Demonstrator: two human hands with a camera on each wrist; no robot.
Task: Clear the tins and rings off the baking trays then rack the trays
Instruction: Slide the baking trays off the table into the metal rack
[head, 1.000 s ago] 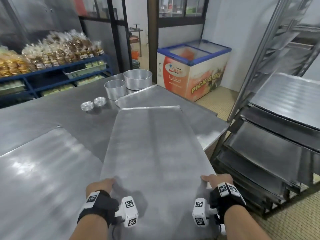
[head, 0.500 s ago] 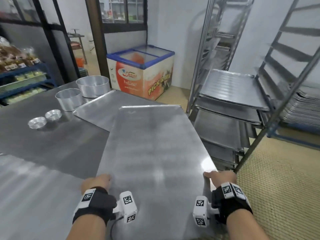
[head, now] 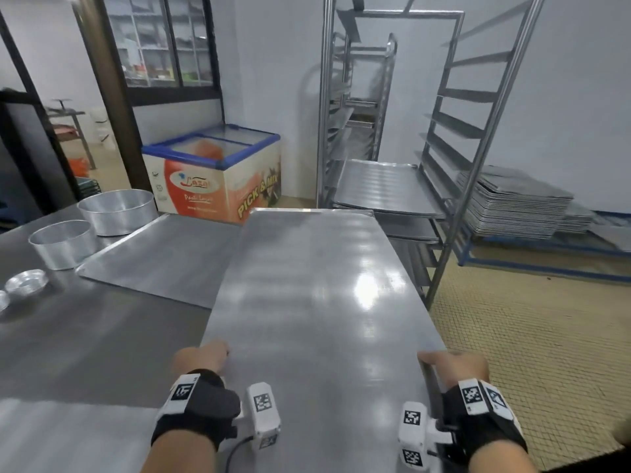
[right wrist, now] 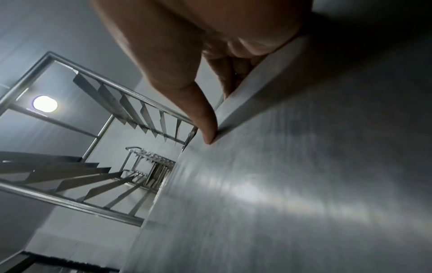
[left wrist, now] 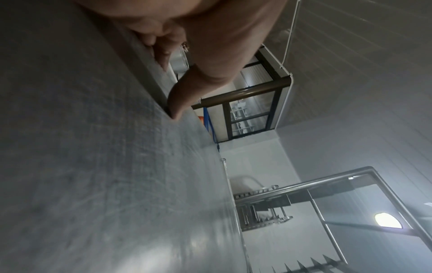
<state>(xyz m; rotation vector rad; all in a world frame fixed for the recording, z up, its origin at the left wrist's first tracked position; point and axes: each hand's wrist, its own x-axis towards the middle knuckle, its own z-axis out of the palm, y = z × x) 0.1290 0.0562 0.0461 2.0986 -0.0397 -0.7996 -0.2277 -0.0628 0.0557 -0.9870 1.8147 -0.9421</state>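
Left hand (head: 199,358) and right hand (head: 454,365) fingers pinching baking tray (head: 317,302) side rims, near rack (head: 440,186)

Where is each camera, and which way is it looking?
Head: worn on the head, looking forward and down at the carried baking tray, tray rack, left hand and right hand.
Left wrist: on that wrist, looking along the thumb pinching the tray's edge toward the rack.
Right wrist: on that wrist, looking along the thumb on the other edge.
Shared: all three show the tray and rack.
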